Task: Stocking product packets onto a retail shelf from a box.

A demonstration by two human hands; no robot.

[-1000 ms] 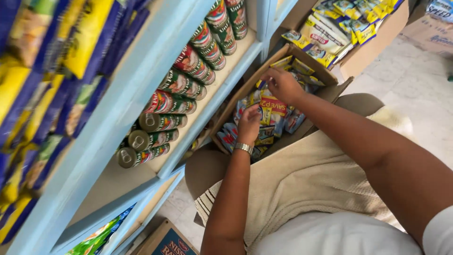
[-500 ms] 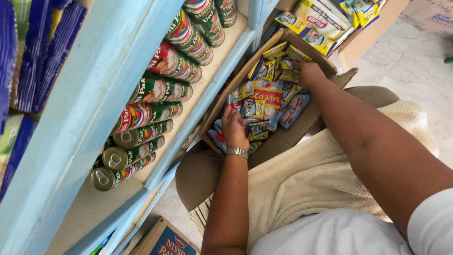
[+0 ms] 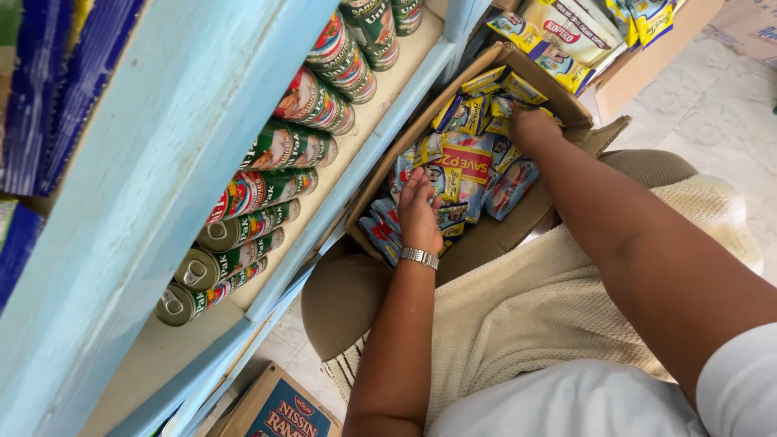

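Head view shows our left hand (image 3: pixel 421 212) flat on packets (image 3: pixel 465 162) in the box (image 3: pixel 421 133) middle, our right hand (image 3: pixel 530 128) gripping packets by its far edge, cans (image 3: pixel 267 194) on the shelf (image 3: pixel 368 121) beside.

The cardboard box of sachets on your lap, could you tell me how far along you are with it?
Done: cans stand in rows on the blue shelf. In hand: both hands are inside the cardboard box, the left hand flat on the blue and yellow sachets, the right hand reaching in at the far end. Left: the box looks full, with no sachet lifted out.
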